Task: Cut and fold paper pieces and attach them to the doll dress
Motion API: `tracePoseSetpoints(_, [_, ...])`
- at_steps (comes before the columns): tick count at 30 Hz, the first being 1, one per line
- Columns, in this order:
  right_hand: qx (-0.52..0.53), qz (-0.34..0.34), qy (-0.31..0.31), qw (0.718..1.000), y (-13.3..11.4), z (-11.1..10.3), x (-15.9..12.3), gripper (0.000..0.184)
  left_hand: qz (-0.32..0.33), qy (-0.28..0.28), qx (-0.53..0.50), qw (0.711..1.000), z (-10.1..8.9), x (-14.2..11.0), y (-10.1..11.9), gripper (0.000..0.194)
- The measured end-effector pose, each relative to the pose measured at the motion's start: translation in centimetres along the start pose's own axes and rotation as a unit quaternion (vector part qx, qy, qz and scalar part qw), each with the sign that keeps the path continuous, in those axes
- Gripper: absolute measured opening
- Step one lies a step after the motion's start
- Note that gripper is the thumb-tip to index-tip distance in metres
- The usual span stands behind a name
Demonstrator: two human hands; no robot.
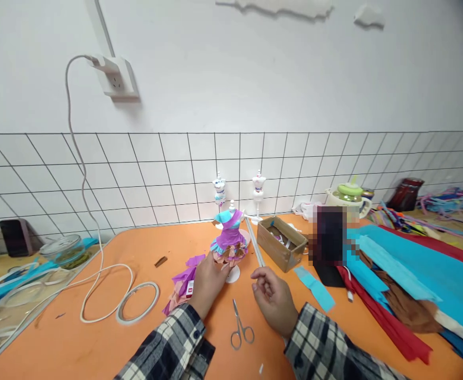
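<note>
A small mannequin in a purple and blue paper dress stands on a white base on the orange table. My left hand reaches to the hem of the dress, fingers closed on its lower edge. My right hand hovers to the right of the base, fingers curled, pinching the near end of a thin white stick that runs back toward the wall. Small scissors lie closed on the table between my wrists. Purple and pink paper scraps lie under my left hand.
A wooden box stands right of the mannequin, two bare mannequins by the tiled wall. Blue, red and brown paper sheets cover the right side. A tape roll and white cable lie left, with a glass jar.
</note>
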State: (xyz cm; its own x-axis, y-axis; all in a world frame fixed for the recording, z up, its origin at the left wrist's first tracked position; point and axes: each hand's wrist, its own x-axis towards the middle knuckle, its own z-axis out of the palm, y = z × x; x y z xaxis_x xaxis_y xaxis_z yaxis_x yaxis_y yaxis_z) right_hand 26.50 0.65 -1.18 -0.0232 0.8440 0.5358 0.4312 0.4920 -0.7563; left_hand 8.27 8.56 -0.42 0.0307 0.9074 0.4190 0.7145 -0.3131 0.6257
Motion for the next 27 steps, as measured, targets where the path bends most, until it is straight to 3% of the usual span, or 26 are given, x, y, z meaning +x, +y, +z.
tracePoseSetpoints(5, [-0.102, -0.025, -0.134, 0.985, -0.8, 0.0, -1.5, 0.022, -0.015, -0.002, 0.006, 1.000, -0.2, -0.4, -0.3, 0.044])
tracePoseSetpoints(9, [-0.147, -0.053, -0.168, 0.973, 0.0, 0.4, -1.4, 0.024, 0.003, 0.000, 0.034, 0.999, -0.8, -0.9, 0.0, 0.042])
tracePoseSetpoints(14, [-0.190, -0.088, -0.244, 0.947, 0.1, 0.1, -1.3, 0.020, 0.037, 0.030, 0.014, 0.999, -1.9, -2.0, 0.4, 0.070])
tracePoseSetpoints(16, [-0.206, -0.108, -0.279, 0.932, -0.3, -0.3, -1.4, 0.021, 0.055, 0.055, 0.011, 0.997, -3.1, -2.9, 0.1, 0.071])
tracePoseSetpoints(19, [-0.213, -0.114, -0.308, 0.920, -0.7, -0.9, -1.4, 0.022, 0.117, 0.101, 0.041, 0.987, -6.3, -4.3, -1.3, 0.055])
tracePoseSetpoints(22, [-0.209, -0.104, -0.316, 0.920, -0.6, -1.3, -1.2, 0.023, 0.117, 0.113, 0.112, 0.980, -11.1, -5.4, -4.3, 0.038])
tracePoseSetpoints(25, [-0.209, -0.088, -0.315, 0.922, -0.1, -1.5, -1.0, 0.024, 0.102, -0.033, 0.217, 0.970, -15.7, -6.0, -7.7, 0.025])
tracePoseSetpoints(27, [-0.210, -0.082, -0.310, 0.923, 0.1, -1.6, -0.9, 0.024, 0.036, -0.097, 0.289, 0.952, -17.5, -6.1, -9.5, 0.029])
